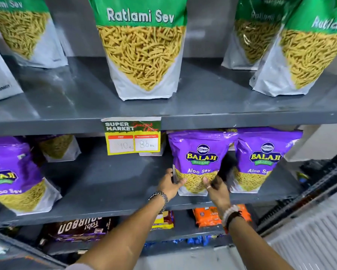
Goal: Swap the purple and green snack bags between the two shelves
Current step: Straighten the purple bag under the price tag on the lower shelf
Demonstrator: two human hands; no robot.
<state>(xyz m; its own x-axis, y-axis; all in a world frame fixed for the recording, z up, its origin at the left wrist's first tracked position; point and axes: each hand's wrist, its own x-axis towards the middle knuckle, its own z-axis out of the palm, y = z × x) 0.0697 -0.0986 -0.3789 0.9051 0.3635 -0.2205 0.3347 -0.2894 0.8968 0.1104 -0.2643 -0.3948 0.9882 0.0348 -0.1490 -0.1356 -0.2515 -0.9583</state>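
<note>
Green Ratlami Sev bags stand on the upper shelf [202, 112], one in the middle [142, 45], others to the left [21, 30] and right [308, 51]. Purple Balaji Aloo Sev bags stand on the lower shelf [109, 191]: one at the left [11, 172], one right of centre [198, 158], another beside it [265, 158]. My left hand [170, 183] grips the lower left edge of the centre-right purple bag, thumb on its front. My right hand [215, 187] holds its lower right side. The bag's base rests on the shelf.
A yellow price tag [132, 137] hangs from the upper shelf's front edge. A bag of sev [58, 147] stands at the back of the lower shelf, its top hidden. Below are Bourbon biscuit packs [77, 228] and orange packs [208, 217]. A dark rack [319, 182] is at the right.
</note>
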